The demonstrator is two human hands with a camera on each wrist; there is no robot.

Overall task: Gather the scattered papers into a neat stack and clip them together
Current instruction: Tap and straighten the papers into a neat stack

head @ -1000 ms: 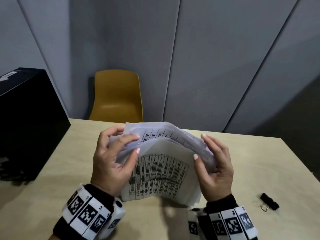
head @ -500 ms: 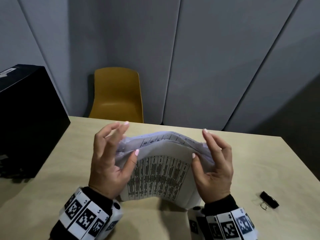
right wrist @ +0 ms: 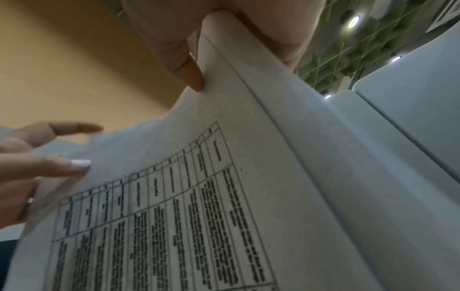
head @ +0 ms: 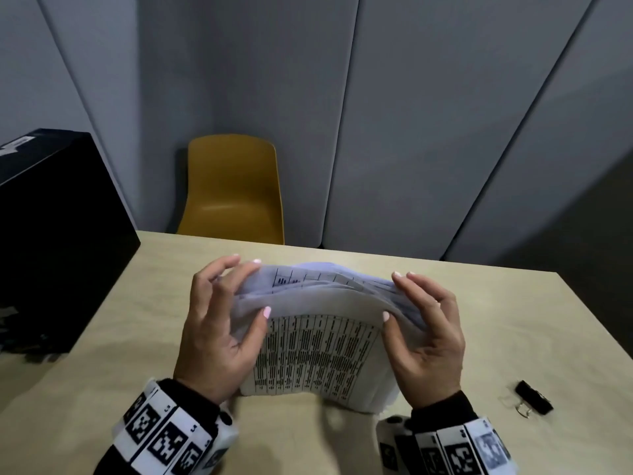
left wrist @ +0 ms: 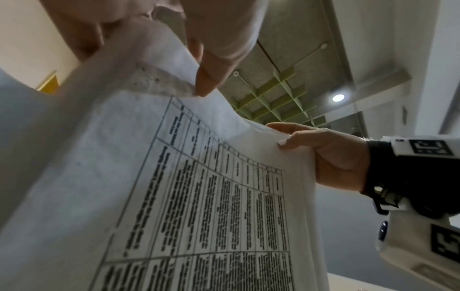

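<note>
A stack of printed papers [head: 318, 354] stands on its lower edge on the wooden table [head: 513, 320], with its top curling away from me. My left hand [head: 260, 286] holds the left side, thumb on the front sheet, fingers arched over the top corner. My right hand [head: 392, 295] grips the right side, thumb in front and fingers behind. The left wrist view shows the papers [left wrist: 199, 196] passing between my thumb and fingers. In the right wrist view the papers [right wrist: 224, 196] sit pinched under my thumb. A black binder clip [head: 533, 401] lies on the table to the right, apart from both hands.
A large black box [head: 51, 234] takes up the table's left end. A yellow chair [head: 233, 193] stands behind the far edge, in front of grey wall panels. Bare tabletop lies between the papers and the binder clip.
The top of the stack has dropped and bent further away from me. My left fingers have lifted from gripping the top corner and now arch over it. The right hand keeps its hold.
</note>
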